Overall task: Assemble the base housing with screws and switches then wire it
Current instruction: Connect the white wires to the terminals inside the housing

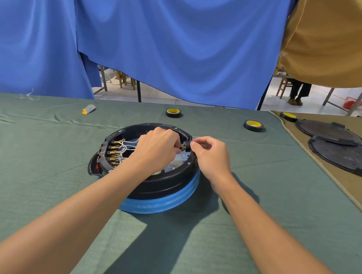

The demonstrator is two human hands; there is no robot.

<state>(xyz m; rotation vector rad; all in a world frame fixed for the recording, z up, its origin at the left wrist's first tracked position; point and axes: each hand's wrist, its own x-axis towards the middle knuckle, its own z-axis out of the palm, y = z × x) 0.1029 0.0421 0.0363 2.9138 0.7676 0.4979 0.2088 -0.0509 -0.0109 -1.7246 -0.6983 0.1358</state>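
1. Two bare forearms come in from the lower corners and meet at the centre of the frame, above the green-clothed tabletop (46,171).
2. The base housing (158,184), a round black shell, sits open side up at the centre, resting on a blue ring (171,204).
3. The left hand (156,150) reaches inside the housing. Its fingers are curled tight and pinch what seems to be a small brass connector (182,146) at the right inner wall. The fingers hide most of it, so I cannot be sure.
4. The right hand (211,153) sits just outside the right rim. Thumb and forefinger are closed narrowly on the black switch (187,145) set in that rim, and the other fingers are curled in.
5. Along the left inner wall stands a row of brass terminals (114,152), with white wires (128,146) looping from them toward the middle.
6. Farther back lie two tape rolls (173,112) (253,125), well apart, and a small grey-and-orange item (89,109) at upper left.
7. At the right edge, two black lids (328,132) (344,157) overlap on a tan cloth, with a third tape roll (288,116) just beside them.
8. A blue curtain (181,41) hangs behind the tabletop.
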